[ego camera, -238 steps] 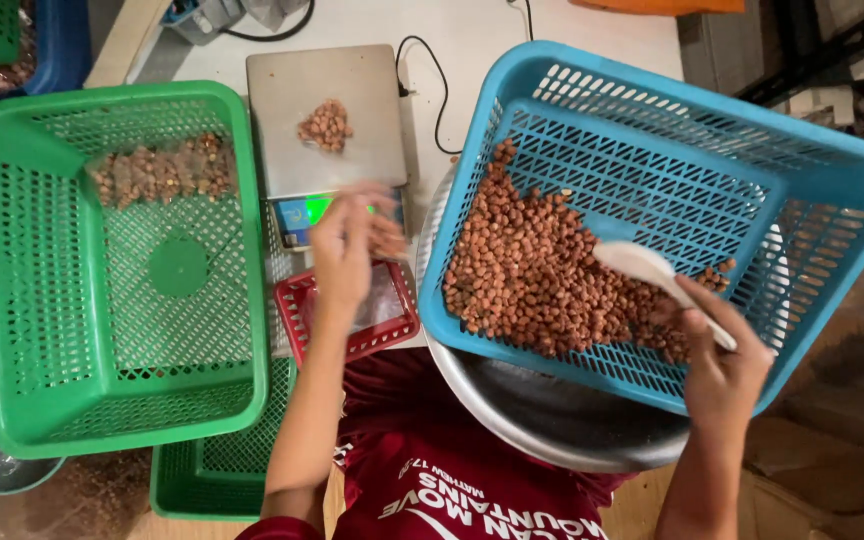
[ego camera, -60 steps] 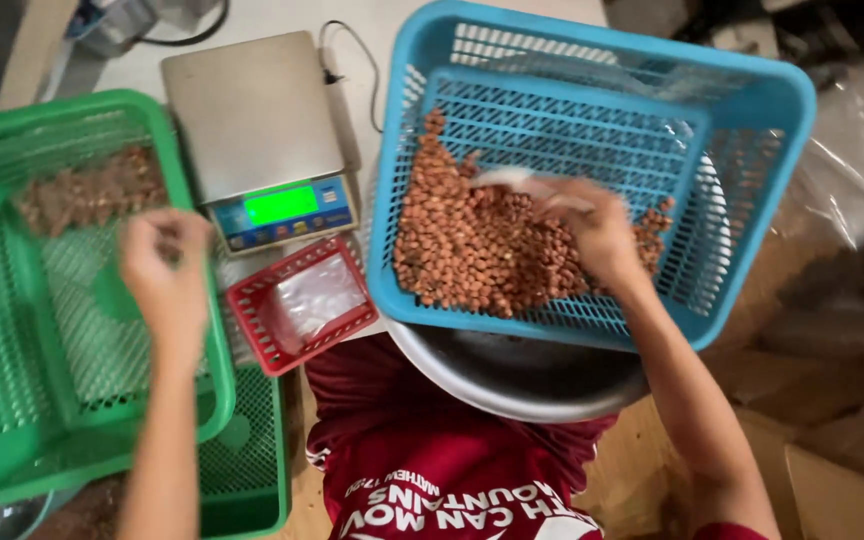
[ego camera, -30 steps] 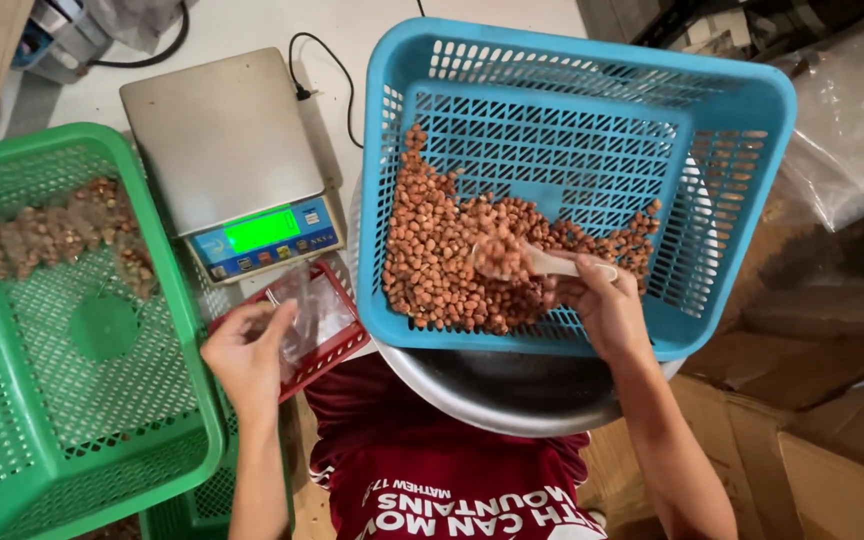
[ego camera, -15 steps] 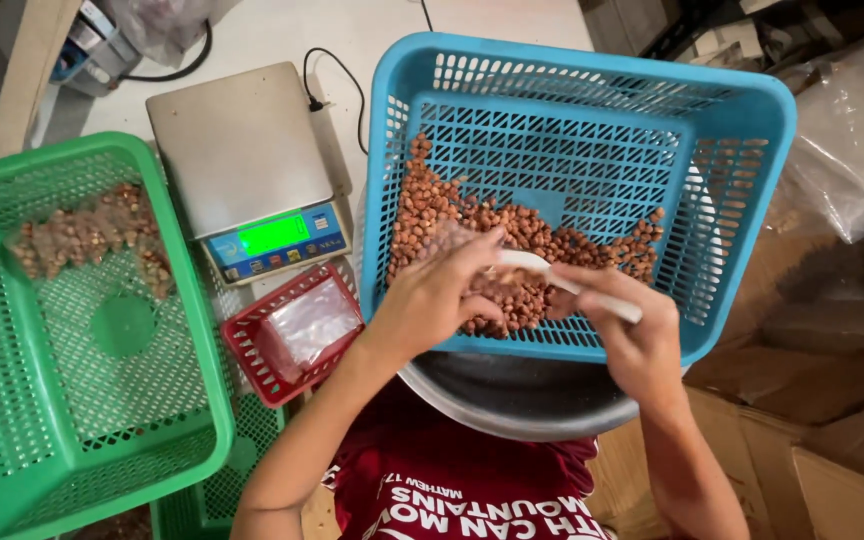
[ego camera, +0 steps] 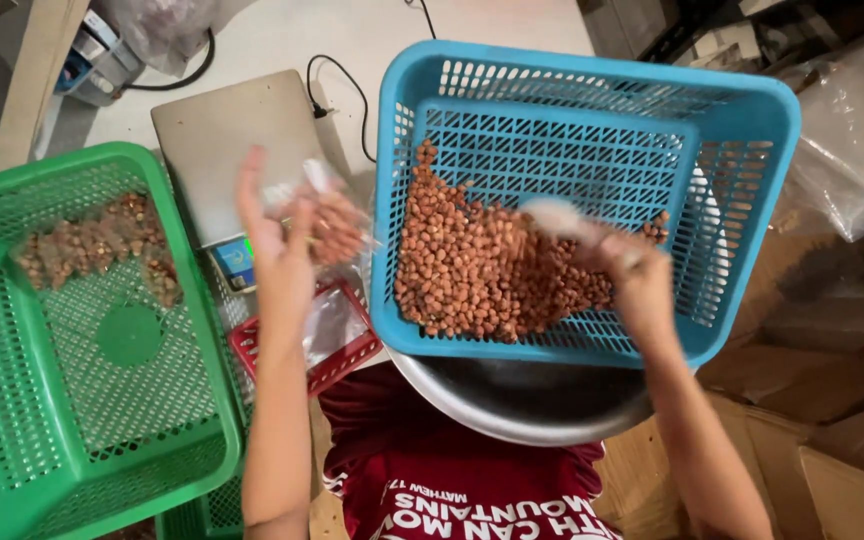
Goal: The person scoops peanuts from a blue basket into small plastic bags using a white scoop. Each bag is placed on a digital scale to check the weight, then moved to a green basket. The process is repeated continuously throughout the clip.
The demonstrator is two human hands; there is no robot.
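White surface up top, scale (ego camera: 237,150) as the anchor: left hand (ego camera: 277,250) has swung from the blue basket (ego camera: 592,200) over the scale, fingers pinching a small bag of peanuts (ego camera: 332,222). Right hand (ego camera: 637,285) grips the blurry white scoop (ego camera: 567,218) over the basket's nuts, right of the scale.

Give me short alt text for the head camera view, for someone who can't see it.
Seen from above, a person's left hand holds a small clear bag of peanuts over a scale, while the right hand holds a white scoop in a blue basket of peanuts. A green basket sits at left.
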